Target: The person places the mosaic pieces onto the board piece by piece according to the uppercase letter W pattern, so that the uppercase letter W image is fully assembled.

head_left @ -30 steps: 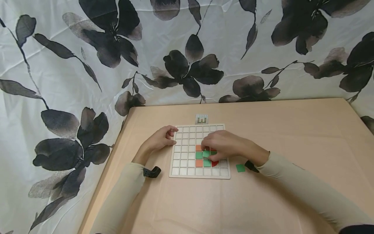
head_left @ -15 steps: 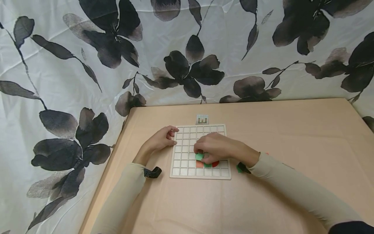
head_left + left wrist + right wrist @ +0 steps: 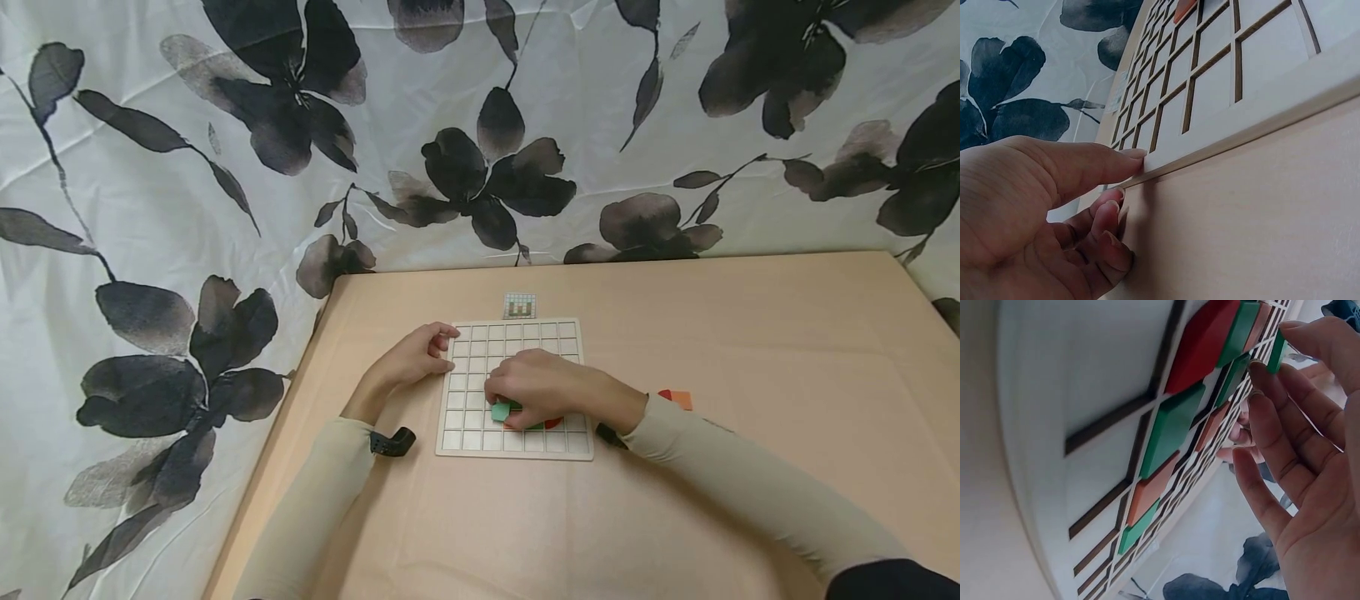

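Note:
A white grid board (image 3: 513,455) with square cells lies on the table. My left hand (image 3: 405,360) rests at its left edge; in the left wrist view the thumb (image 3: 1100,164) lies on the rim and the other fingers curl beside it. Over the lower middle of the board, my right hand (image 3: 551,383) pinches a small green tile (image 3: 1277,353) between thumb and fingers. Red (image 3: 1200,347), green (image 3: 1172,428) and orange (image 3: 1152,487) tiles sit in cells beneath that hand. From the head view, most of them are hidden by it.
A small card (image 3: 519,306) printed with a grid pattern lies beyond the board. Loose orange (image 3: 682,400) and red (image 3: 664,394) pieces lie beside the right sleeve (image 3: 742,458). A floral cloth (image 3: 420,100) hangs behind the wooden table (image 3: 787,333).
My right hand has moved left and slightly nearer across the board, carrying the green tile. Loose orange and red pieces have come into sight behind the sleeve. The left hand has stayed put.

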Motion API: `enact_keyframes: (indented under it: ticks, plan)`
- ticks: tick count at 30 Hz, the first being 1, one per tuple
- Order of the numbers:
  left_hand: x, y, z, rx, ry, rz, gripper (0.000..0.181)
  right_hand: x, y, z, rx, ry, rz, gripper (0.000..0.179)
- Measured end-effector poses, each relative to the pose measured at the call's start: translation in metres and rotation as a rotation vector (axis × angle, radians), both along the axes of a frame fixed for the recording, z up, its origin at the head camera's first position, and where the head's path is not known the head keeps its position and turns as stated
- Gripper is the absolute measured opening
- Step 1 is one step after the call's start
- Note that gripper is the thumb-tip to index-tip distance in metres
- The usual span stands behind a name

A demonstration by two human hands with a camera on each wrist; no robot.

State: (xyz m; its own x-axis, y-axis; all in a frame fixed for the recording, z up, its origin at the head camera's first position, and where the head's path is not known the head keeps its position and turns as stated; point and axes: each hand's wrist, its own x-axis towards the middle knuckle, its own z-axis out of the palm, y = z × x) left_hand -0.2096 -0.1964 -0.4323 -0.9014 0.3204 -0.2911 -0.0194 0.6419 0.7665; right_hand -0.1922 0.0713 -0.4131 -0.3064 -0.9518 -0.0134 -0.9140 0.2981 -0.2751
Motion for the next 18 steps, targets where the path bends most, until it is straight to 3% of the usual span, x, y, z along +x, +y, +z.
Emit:
enact_keyframes:
  ticks: [8, 18]
  plan:
    - [0.000, 0.000, 0.000, 0.004, 0.004, -0.003, 0.052, 0.002, -0.006, -0.003, -0.008, 0.080, 0.043, 0.020]
    - [0.000, -0.001, -0.002, 0.005, -0.001, -0.009, 0.051, 0.007, -0.012, -0.006, -0.042, 0.054, 0.054, 0.016]
